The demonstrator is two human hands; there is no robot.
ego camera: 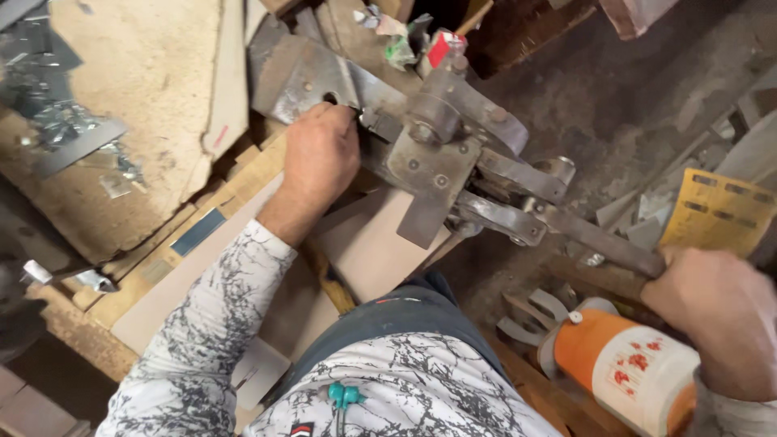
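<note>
Long-sleeved shirt (405, 380): white ground, irregular dark grey branching, crack-like print, on torso and both sleeves. Left sleeve (214, 324) reaches to the wrist; left hand (320, 158) bare. Right hand (720, 311) bare, cuff barely visible at frame edge. Dark blue-grey trousers (405, 311) at waist. Small teal beads (346, 395) hang at chest.

Soft daylight is falling from the upper left; the right side is lying dim, with edges blurring slightly.
</note>
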